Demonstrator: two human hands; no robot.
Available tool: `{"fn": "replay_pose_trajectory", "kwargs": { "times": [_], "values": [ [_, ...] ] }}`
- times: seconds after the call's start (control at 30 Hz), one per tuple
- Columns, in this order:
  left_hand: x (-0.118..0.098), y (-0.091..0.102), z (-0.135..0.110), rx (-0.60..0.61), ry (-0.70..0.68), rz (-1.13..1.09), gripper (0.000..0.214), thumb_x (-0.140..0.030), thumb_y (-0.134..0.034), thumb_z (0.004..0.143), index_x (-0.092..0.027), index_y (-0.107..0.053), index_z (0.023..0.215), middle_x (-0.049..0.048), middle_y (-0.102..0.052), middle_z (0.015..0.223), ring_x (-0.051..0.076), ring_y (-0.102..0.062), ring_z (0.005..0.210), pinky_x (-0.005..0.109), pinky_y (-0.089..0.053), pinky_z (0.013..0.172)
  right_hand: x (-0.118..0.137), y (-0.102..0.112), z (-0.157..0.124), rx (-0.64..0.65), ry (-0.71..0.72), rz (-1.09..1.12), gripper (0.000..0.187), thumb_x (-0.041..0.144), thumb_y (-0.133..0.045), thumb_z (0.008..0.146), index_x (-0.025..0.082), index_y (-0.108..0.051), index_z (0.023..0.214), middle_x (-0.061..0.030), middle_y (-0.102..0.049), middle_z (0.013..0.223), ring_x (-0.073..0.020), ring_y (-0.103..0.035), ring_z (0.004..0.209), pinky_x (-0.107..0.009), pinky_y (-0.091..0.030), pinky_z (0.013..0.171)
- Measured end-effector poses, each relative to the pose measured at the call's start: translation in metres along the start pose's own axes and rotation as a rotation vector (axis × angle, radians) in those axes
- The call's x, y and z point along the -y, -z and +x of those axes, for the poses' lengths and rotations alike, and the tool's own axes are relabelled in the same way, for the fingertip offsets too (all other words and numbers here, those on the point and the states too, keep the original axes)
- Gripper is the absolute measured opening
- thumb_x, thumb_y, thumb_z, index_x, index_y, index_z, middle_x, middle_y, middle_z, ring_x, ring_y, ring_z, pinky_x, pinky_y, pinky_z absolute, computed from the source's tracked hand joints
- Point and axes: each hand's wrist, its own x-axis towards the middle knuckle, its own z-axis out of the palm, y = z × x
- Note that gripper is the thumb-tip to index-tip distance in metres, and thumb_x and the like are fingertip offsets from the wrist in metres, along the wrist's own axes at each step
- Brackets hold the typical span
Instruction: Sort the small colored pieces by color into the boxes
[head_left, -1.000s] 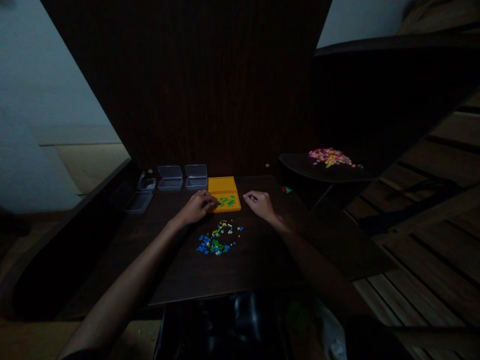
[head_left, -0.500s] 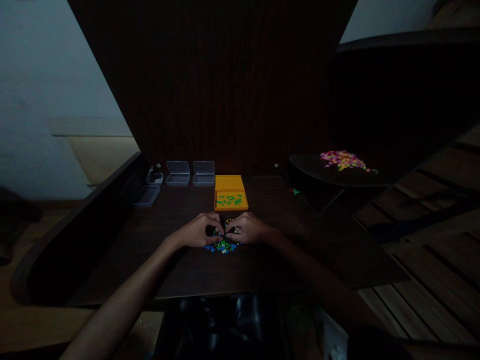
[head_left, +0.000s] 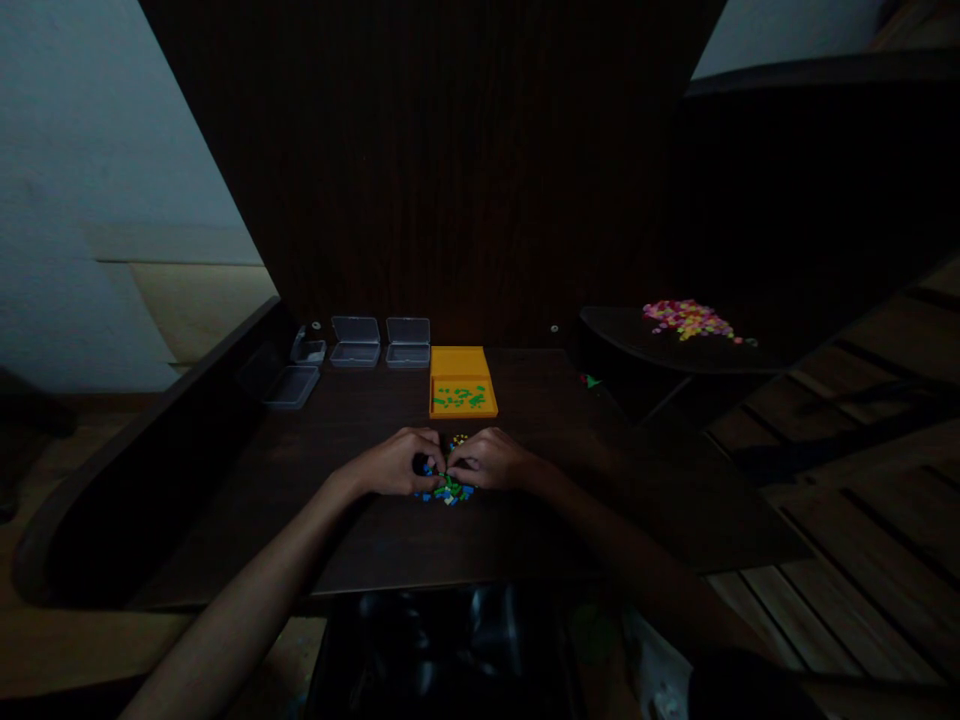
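A pile of small blue, green, yellow and white pieces [head_left: 451,492], like tiny toy bricks, lies on the dark wooden desk [head_left: 405,545]. Over its left side, my left hand [head_left: 401,462] is curled, thumb and fingers bent together at the pile. My right hand [head_left: 491,460] comes in from the other side, its fingers pinched close to the left fingertips. Whatever sits between the fingertips is too small and dark to make out. Just beyond the hands stands an open yellow box [head_left: 463,415] with several green pieces in its tray.
Two open clear plastic cases [head_left: 355,352] stand left of the yellow box, with another clear case [head_left: 292,387] and a small container [head_left: 309,351] further left. On a raised shelf [head_left: 622,335] at right lies a heap of pink and yellow pieces [head_left: 690,318]. Green and red bits [head_left: 591,381] lie below it.
The view has shifted slightly. Both hands stay over the pile with small finger movements, and the right fingertips sit a little lower and closer to the pieces.
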Motion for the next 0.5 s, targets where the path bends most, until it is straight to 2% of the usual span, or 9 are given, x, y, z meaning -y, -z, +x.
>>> {"fn": "replay_pose_trajectory", "kwargs": {
  "times": [0.17,0.33,0.5],
  "values": [
    [-0.001,-0.001,0.000,0.001,0.009,0.010,0.009,-0.018,-0.064,0.076,-0.016,-0.071,0.082,0.0014,-0.061,0.080,0.011,-0.057,0.075,0.021,-0.043,0.072,0.000,-0.001,0.000,0.006,-0.012,0.042,0.009,0.021,-0.065,0.077,0.018,-0.073,0.081,0.0038,-0.058,0.056,-0.0069,-0.046,0.048,-0.020,-0.028,0.051],
    [-0.003,0.001,0.000,-0.001,0.010,-0.031,0.009,-0.019,-0.063,0.079,-0.016,-0.071,0.082,0.0021,-0.062,0.081,0.011,-0.058,0.075,0.021,-0.043,0.071,-0.008,0.004,-0.002,-0.075,-0.050,0.189,0.013,0.025,-0.063,0.079,0.015,-0.071,0.082,0.0040,-0.056,0.055,-0.0062,-0.045,0.048,-0.018,-0.033,0.051],
    [-0.005,0.005,0.000,-0.019,0.005,-0.078,0.010,-0.017,-0.061,0.080,-0.015,-0.071,0.081,0.0033,-0.064,0.083,0.012,-0.059,0.078,0.022,-0.043,0.073,-0.016,0.018,-0.004,-0.161,-0.203,0.437,0.018,0.030,-0.064,0.078,0.013,-0.068,0.079,-0.0001,-0.064,0.063,-0.0079,-0.051,0.053,-0.018,-0.038,0.050]
  ]
}}
